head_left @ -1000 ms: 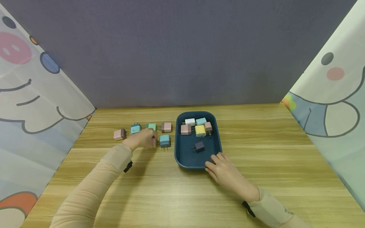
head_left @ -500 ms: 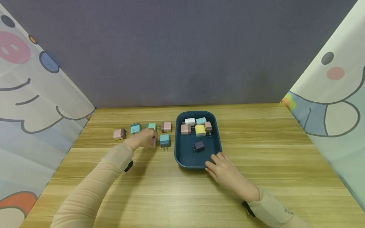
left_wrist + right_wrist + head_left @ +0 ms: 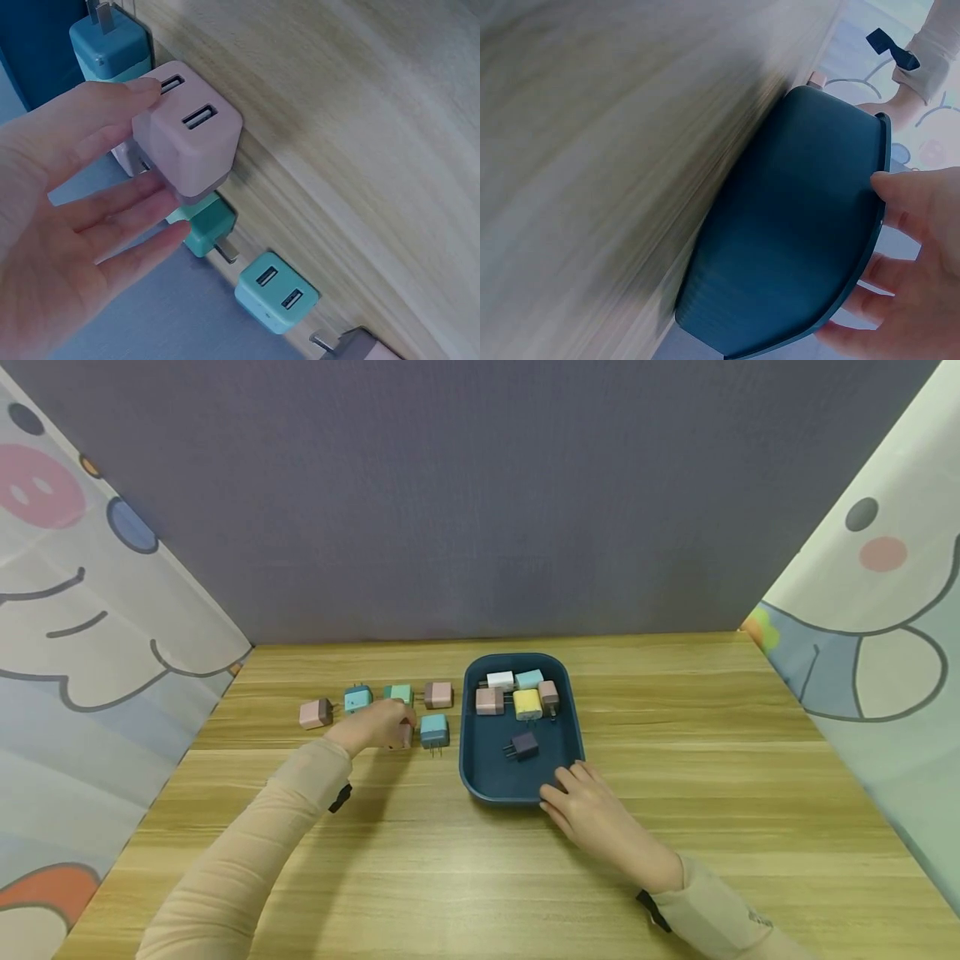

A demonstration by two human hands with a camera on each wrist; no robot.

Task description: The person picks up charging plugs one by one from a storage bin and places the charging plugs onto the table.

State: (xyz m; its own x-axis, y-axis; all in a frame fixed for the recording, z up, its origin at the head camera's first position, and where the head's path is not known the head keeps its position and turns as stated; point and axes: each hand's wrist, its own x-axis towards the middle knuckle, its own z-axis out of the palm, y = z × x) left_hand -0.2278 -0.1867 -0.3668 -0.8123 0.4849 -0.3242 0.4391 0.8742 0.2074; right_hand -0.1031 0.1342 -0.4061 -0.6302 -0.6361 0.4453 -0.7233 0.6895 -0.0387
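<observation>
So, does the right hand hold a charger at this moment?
No, in the right wrist view the right hand grips only the dark blue tray.

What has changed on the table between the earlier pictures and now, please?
Nothing has visibly moved or been taken or released. The left hand stays on a pink charger, the right hand on the tray rim; the other chargers lie where they were.

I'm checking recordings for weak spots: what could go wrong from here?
The held pink charger could slip, since the left hand only pinches it. That hand might also nudge the green charger close beside it. The right hand grips the tray near one corner, so a pull there might drag or tilt it.
</observation>
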